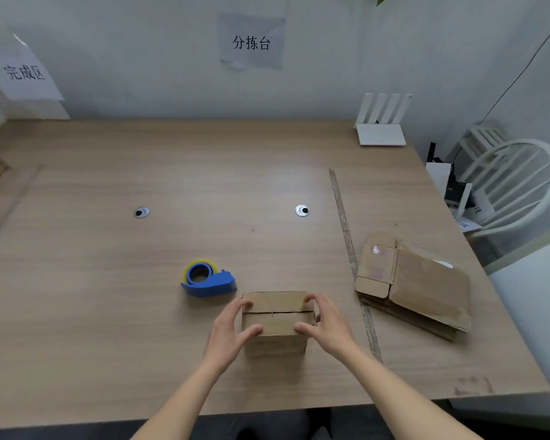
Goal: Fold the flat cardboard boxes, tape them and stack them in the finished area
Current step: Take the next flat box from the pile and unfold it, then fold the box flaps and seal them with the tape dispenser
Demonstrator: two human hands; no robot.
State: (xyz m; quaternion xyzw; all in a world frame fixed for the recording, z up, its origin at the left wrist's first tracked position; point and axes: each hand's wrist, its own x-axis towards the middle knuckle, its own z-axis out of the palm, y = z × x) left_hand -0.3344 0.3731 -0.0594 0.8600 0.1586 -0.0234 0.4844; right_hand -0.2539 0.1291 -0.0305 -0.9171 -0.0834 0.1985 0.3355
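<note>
**Holding the flaps shut before taping**

Sitting low in the centre of the frame: the folded box [277,315], top flaps meeting along a seam not yet taped; gripping its left side, the left hand [232,328], fingers curled over the top; mirroring it, the right hand [326,325]. Probably best: keeping flaps flush; freeing one hand for the tape dispenser [208,279] just up-left; leaving the flat boxes [416,284] at right alone.

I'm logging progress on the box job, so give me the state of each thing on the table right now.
folded box: upright, flaps closed, seam untaped
left hand: grips box's left side
right hand: grips box's right side
tape dispenser: resting on table, untouched
flat boxes: stacked, unfolded
</note>
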